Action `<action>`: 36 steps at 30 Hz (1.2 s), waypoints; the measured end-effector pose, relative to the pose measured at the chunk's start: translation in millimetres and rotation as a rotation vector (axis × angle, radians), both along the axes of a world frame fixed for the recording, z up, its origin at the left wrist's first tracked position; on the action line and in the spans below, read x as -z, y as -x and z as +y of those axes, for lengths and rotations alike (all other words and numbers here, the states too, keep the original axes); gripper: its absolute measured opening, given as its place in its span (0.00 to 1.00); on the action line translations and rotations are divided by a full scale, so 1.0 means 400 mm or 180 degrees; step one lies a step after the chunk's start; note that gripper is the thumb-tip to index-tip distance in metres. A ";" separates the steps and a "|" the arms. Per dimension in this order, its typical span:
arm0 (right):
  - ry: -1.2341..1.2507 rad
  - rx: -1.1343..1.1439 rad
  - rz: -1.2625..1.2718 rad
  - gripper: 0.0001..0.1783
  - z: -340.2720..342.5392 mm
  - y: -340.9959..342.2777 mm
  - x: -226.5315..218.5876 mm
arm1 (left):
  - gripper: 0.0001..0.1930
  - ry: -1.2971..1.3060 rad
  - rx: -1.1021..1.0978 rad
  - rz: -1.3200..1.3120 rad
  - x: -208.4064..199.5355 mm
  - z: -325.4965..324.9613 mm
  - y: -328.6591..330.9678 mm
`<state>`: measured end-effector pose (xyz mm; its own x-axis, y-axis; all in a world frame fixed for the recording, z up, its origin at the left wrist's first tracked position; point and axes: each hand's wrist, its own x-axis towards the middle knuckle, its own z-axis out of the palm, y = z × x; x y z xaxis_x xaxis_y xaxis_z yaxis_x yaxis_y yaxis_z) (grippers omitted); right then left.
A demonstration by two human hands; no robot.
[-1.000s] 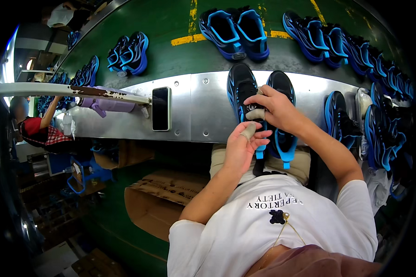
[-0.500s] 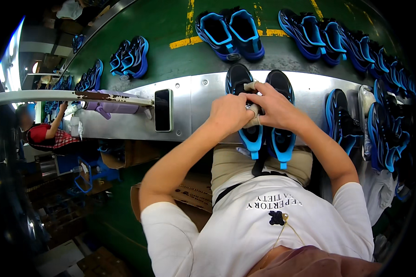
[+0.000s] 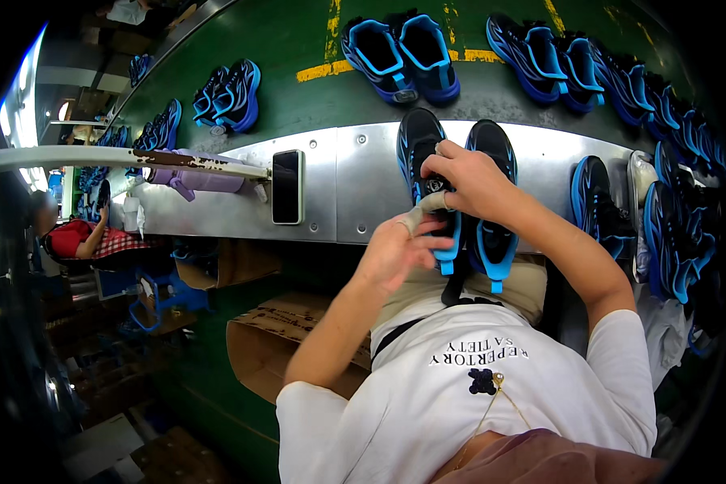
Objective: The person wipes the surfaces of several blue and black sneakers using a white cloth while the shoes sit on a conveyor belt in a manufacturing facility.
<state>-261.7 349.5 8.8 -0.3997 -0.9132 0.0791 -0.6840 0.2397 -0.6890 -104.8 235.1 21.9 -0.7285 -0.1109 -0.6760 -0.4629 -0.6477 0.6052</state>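
A green work surface [image 3: 298,105] is stretching across the upper part of the view, and a metal ledge [image 3: 319,194] is running along its near side. Below the ledge, an open cardboard box [image 3: 274,319] is standing to the left of the person. On the right, a long row of black-and-blue shoes [image 3: 532,64] is occupying the green surface, while another such pair [image 3: 399,60] is standing just beyond the ledge.

In front of the person, two more shoes are lying side by side on the ledge, their toes pointing away and their heels reaching past the near edge: the left-side shoe [image 3: 418,137] and the right-side shoe [image 3: 492,145]. A purple bottle [image 3: 206,173] is lying farther left.

The right hand [image 3: 476,181] is bending its fingers over the lacing area of the left-side shoe; whether it is gripping a lace, I cannot tell. The left hand [image 3: 397,252] is spreading its fingers beside this shoe, its thumb coming close to the right thumb; whether it is pinching something thin, I also cannot tell. A phone [image 3: 288,187] is lying near the bottle. Both thumbs are wearing small beige covers [image 3: 434,202].
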 end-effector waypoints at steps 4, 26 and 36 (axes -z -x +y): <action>-0.0081 -0.0066 -0.0015 0.19 -0.017 0.012 0.010 | 0.18 -0.0748 -0.0908 0.0555 0.066 0.047 0.009; -0.0301 -0.0910 -0.0683 0.24 -0.017 0.056 -0.050 | 0.14 -0.0484 -0.0884 0.0315 0.075 0.058 0.010; 0.0059 -0.0662 0.0791 0.34 0.049 -0.028 0.001 | 0.16 -0.0591 -0.1044 0.0421 0.086 0.067 0.002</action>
